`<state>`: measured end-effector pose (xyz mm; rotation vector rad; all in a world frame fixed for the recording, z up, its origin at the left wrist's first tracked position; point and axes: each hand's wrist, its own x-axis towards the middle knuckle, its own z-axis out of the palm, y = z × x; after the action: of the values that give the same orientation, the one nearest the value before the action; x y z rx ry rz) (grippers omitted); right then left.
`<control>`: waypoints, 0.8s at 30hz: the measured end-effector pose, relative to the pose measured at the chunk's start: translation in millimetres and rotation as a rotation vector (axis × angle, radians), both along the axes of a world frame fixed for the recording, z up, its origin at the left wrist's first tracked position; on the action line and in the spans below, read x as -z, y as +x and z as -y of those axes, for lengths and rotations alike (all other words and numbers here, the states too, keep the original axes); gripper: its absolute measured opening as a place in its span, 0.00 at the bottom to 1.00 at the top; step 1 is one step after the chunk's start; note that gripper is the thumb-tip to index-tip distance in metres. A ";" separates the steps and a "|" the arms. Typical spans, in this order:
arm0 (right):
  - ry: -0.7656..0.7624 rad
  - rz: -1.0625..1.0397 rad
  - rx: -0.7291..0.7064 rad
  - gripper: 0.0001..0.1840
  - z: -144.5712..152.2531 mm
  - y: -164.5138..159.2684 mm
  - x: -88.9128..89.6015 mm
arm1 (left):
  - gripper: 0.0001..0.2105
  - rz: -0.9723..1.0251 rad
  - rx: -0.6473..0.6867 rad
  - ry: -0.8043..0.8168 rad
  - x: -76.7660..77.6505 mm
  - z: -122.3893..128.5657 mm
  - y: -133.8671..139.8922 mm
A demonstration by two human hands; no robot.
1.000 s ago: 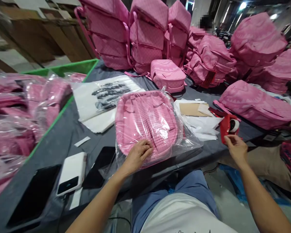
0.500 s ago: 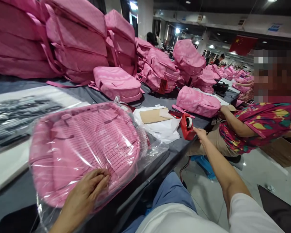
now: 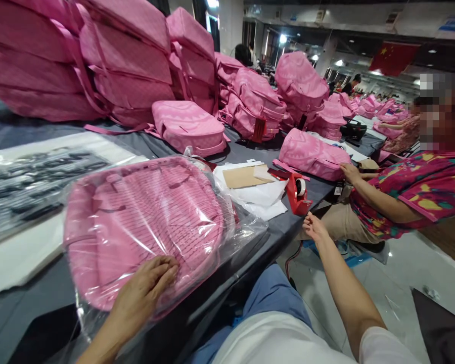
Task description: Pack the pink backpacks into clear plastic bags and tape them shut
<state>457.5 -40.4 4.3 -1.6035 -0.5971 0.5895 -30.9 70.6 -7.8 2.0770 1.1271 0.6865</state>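
Under the left hand (image 3: 144, 285) — curled narrow, any grip unclear — lies the plastic-wrapped pink backpack (image 3: 157, 210).

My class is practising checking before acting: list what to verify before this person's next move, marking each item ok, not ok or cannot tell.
1. Left hand on the plastic-wrapped pink bag: ok, it rests on the near side.
2. White tape roll in the red dispenser: ok.
3. Tape strip in the right hand: cannot tell; too fine to make out at the fingertips.
4. Clear plastic snug at the bag's right side: not ok, it lies loose and wrinkled.
5. Co-worker's hand apart from the right hand: ok, it is at another pink bag.
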 end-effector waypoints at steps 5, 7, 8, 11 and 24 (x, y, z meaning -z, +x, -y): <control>0.056 -0.217 -0.446 0.25 -23.4 -81.5 -15.9 | 0.25 -0.020 0.042 -0.017 -21.3 12.6 9.4; 0.084 -0.252 -0.750 0.25 -34.4 -119.9 -34.3 | 0.22 -0.022 0.038 -0.019 -25.2 13.3 12.9; 0.091 -0.208 -0.920 0.25 -41.5 -137.1 -45.2 | 0.21 -0.023 0.033 -0.020 -25.6 12.4 13.8; 0.090 0.180 -1.396 0.24 -72.7 -179.3 -76.6 | 0.19 -0.027 0.024 -0.036 -24.0 8.7 13.8; -0.318 1.103 -1.257 0.16 -169.2 -222.0 -78.7 | 0.21 -0.044 0.053 -0.021 -18.7 7.9 9.8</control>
<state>235.4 128.8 83.0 -1.6138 -2.5207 0.6398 -21.0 62.7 10.9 2.1053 1.0940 0.6037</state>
